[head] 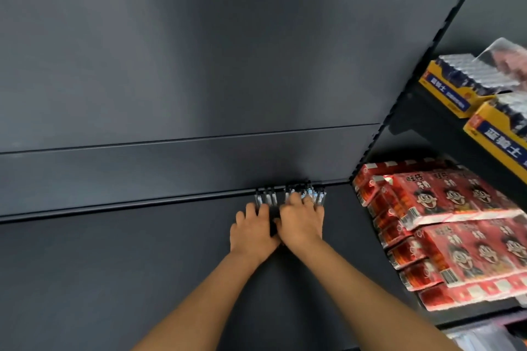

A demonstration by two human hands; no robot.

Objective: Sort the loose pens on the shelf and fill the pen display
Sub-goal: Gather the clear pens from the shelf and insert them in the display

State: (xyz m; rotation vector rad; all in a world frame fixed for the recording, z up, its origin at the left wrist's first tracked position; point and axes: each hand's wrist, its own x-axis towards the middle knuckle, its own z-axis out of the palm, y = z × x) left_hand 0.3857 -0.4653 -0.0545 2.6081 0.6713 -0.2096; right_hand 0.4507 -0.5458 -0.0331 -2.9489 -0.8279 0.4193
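Several loose pens (293,193) with clear barrels and black caps lie side by side on the dark shelf (114,265), their tips against the back wall. My left hand (252,229) lies flat on the left part of the row, fingers spread over the pens. My right hand (302,219) covers the right part, fingers stretched across the barrels. The two hands touch at the thumbs. Most of each pen is hidden under my hands. No pen display shows in the head view.
The dark back panel (199,65) rises behind the shelf. To the right, past a slotted upright (379,134), red drink packs (445,225) are stacked, and yellow boxes of batteries (456,85) sit on the shelf above them.
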